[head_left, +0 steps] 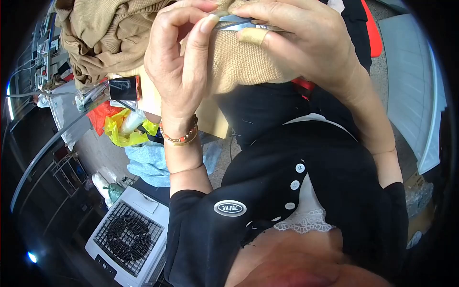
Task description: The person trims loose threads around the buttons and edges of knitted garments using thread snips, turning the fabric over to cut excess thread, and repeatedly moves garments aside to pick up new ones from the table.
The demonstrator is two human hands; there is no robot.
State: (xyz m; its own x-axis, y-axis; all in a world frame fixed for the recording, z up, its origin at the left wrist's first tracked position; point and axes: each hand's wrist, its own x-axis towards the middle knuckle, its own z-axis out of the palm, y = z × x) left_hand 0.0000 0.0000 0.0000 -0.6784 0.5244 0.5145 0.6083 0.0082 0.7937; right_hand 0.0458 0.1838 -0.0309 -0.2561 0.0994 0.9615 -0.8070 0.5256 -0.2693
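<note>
one tool (235, 26), one finger wrap (252, 36), one fan (128, 233)

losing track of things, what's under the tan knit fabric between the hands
Past the lower edge of the tan knit fabric, black clothing shows, with a tan panel at left; what lies directly beneath is covered and cannot be seen.

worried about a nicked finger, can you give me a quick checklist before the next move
1. Right grip holding the metal tool: ok
2. Tan wrap around the right thumb: ok
3. Left thumb well clear of the tool: not ok, its tip sits right by it
4. Tool open or closed: cannot tell, fingers cover part
5. Left grip firm on the beige knit: cannot tell
</note>
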